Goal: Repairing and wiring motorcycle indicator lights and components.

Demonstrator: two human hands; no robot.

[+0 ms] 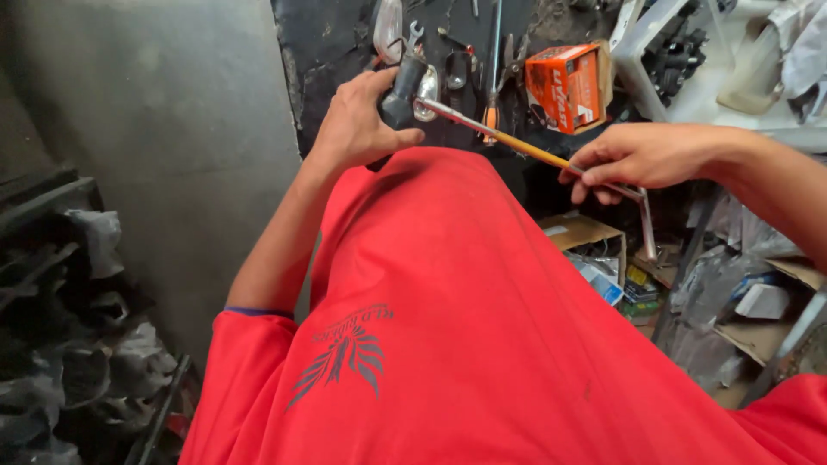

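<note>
Between both hands' fingers (594, 176) spans an angled metal rod (517, 142).

Left hand (357, 120) sits upper centre, closed around a cylindrical part (402, 90); a long rod (517, 146) runs from that part rightward and down into the right hand (642, 155). Behind both hands, loose tools (482, 60) lie on the floor, with a small carton (564, 86) to their right. An open cardboard box (586, 237) sits below the right hand; a concrete wall (155, 129) stands at left.

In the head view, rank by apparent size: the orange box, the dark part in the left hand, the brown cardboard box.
1. Brown cardboard box, though partly hidden.
2. Orange box, close in size to it.
3. Dark part, mostly covered by the left hand.
</note>
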